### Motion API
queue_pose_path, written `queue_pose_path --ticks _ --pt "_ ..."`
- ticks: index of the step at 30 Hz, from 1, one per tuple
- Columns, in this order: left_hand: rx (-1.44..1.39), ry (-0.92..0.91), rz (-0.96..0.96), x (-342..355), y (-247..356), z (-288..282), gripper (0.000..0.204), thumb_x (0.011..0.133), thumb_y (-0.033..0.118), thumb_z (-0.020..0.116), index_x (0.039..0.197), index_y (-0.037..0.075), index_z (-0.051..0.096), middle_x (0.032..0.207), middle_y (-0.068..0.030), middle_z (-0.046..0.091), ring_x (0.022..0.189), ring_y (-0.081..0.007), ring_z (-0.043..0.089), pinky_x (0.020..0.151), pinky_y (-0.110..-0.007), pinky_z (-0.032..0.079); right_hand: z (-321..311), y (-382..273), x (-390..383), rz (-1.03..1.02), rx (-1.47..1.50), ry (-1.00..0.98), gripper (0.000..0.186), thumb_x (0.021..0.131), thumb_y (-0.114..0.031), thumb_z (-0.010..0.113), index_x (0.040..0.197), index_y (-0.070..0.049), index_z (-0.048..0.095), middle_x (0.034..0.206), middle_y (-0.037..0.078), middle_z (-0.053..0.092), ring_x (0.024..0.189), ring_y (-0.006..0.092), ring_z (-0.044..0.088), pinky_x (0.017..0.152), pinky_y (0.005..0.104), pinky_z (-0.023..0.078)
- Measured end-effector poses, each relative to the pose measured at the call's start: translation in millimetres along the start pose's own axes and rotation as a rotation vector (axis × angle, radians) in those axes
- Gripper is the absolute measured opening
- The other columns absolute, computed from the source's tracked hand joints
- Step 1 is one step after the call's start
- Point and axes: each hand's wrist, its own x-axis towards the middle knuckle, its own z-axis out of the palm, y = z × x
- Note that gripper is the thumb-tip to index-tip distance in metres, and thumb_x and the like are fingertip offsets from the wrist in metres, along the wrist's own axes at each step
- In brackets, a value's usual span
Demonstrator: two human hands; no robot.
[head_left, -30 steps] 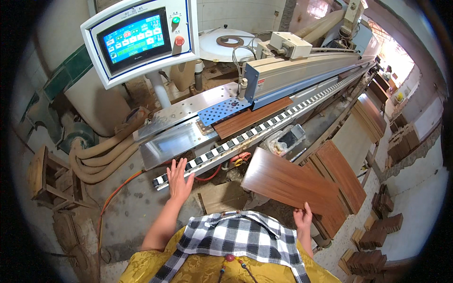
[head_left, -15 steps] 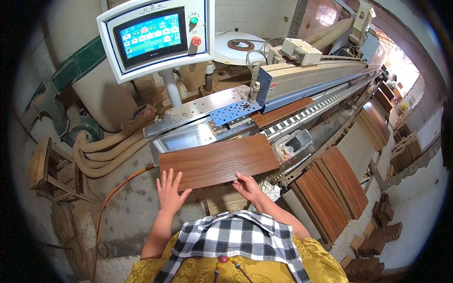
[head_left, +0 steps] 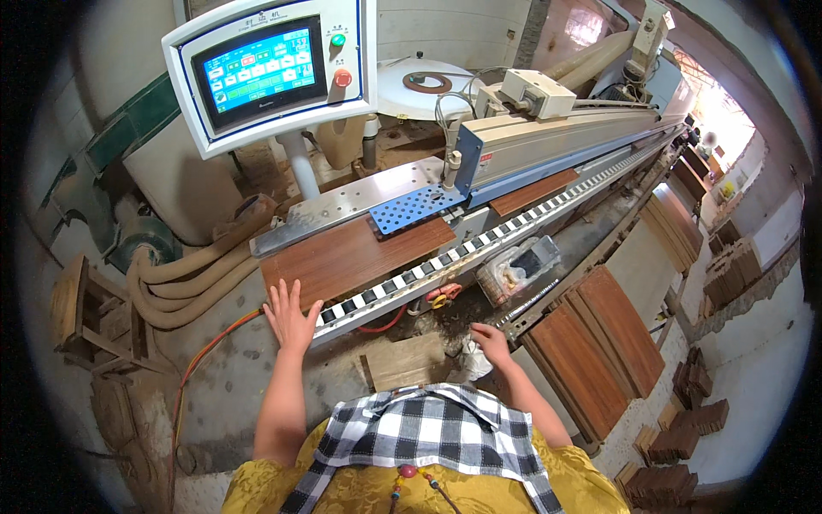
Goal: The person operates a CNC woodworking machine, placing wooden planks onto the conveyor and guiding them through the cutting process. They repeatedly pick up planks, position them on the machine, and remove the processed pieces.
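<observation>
1. The left hand (head_left: 288, 315) lay flat with its fingers spread, its grip wide open and clasped on nothing, the fingertips pressing the near edge of the brown wooden panel (head_left: 351, 257).
2. That panel rested just beyond those fingertips on the machine's surface, partly under the blue perforated plate (head_left: 415, 208), with the checkered conveyor track (head_left: 445, 261) running along its right side.
3. The right hand (head_left: 491, 341) hung lower, off the track, its grip loose and half curled, holding nothing I could make out.
4. Right of that hand stood a stack of brown panels (head_left: 599, 351).
5. Above the left hand stood the control screen (head_left: 261, 68).
</observation>
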Motion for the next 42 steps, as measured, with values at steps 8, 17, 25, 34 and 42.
queue_pose_path --ticks 8,17,25,34,42 --pt "0.037 0.040 0.015 0 4 5 0.067 0.082 0.048 0.058 0.139 0.018 0.037 0.150 -0.0099 0.023 0.139 -0.0285 0.017 0.112 -0.050 0.009 -103 30 -33 -0.039 -1.128 0.321 0.058 0.071 -0.006 0.063 0.127 -0.010 0.047 0.137 0.011 0.040 0.112 0.0338 0.045 0.093 0.0428 0.041" --pt "0.054 0.052 0.032 1 5 6 0.064 0.085 0.047 0.055 0.139 0.016 0.038 0.148 -0.0117 0.025 0.138 -0.0298 0.019 0.111 -0.048 0.013 -134 45 -7 -0.054 -1.493 0.131 0.054 0.081 -0.011 0.053 0.133 -0.016 0.041 0.143 0.003 0.035 0.115 0.0294 0.044 0.088 0.0410 0.041" --pt "0.049 0.043 0.003 1 6 6 0.067 0.082 0.047 0.060 0.138 0.018 0.038 0.148 -0.0103 0.025 0.138 -0.0288 0.019 0.112 -0.047 0.013 -123 54 -36 -0.177 -1.433 0.209 0.050 0.074 -0.010 0.056 0.123 -0.013 0.049 0.135 0.004 0.043 0.102 0.0306 0.049 0.083 0.0399 0.043" --pt "0.030 0.015 0.002 0 8 1 0.065 0.084 0.047 0.057 0.139 0.017 0.037 0.149 -0.0103 0.023 0.139 -0.0276 0.017 0.113 -0.046 0.012 -82 67 -120 -0.431 -1.049 0.388 0.038 0.075 -0.017 0.067 0.110 -0.009 0.057 0.109 0.007 0.062 0.093 0.0273 0.056 0.075 0.0402 0.046" --pt "0.018 0.023 0.022 0 2 5 0.064 0.085 0.046 0.057 0.138 0.017 0.038 0.149 -0.0108 0.024 0.139 -0.0279 0.016 0.113 -0.046 0.011 -129 146 -146 0.505 1.196 0.884 0.043 0.083 -0.054 0.059 0.084 -0.011 0.058 0.067 -0.001 0.061 0.061 0.0117 0.056 0.062 0.0259 0.044"
